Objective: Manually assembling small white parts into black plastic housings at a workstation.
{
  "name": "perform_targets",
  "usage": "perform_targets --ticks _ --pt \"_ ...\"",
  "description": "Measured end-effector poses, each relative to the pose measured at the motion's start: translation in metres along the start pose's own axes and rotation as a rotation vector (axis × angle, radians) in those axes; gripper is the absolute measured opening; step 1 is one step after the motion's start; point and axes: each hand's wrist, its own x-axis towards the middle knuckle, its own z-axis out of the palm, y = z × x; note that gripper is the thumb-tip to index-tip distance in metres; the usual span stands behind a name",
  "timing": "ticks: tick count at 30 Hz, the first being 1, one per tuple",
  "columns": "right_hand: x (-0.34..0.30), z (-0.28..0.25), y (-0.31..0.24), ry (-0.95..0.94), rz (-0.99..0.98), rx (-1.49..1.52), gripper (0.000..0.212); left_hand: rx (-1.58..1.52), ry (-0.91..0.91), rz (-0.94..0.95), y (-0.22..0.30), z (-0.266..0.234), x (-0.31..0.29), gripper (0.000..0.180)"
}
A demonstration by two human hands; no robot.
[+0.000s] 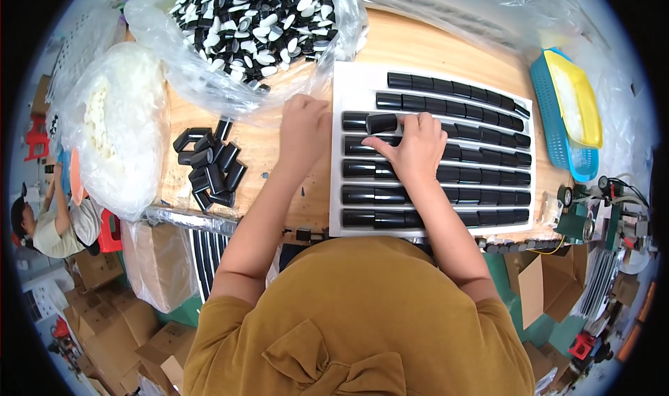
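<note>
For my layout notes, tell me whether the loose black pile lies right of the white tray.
No, the loose black pile lies on the table, left of the white tray.

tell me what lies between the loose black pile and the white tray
In the head view, the left forearm crosses over wooden tabletop, which shows small dark marks there.

A pale wooden tabletop (408, 37) spans the middle of the frame. On it lie an open plastic bag (157, 30) of black-and-white pieces (258, 23) at upper left, a loose heap of black cylinders (214, 166) left of centre, a white tray (361, 79) right of centre and a blue basket (552, 120) at upper right.
</note>
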Motion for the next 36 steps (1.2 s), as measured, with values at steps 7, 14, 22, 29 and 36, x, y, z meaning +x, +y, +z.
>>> perform_targets --ticks 7,14,22,29,36 --pt "0.029 0.011 -0.014 -0.056 -0.196 0.338 0.036 -0.045 0.147 -0.118 -0.021 -0.021 0.014 0.009" --pt "0.017 0.02 -0.023 -0.211 -0.263 0.188 0.038 0.1 0.333 -0.156 -0.055 -0.053 0.023 0.011" --pt "0.027 0.016 -0.024 -0.22 -0.232 0.349 0.027 0.363 0.087 -0.072 -0.095 -0.059 0.047 0.011" --pt "0.033 0.014 0.0 -0.06 0.252 0.987 0.024 0.603 -0.156 -0.271 -0.085 -0.038 0.052 0.013" --pt "0.033 -0.032 0.03 -0.025 0.62 1.442 0.024 0.362 0.053 -0.147 -0.093 -0.041 0.042 0.015"
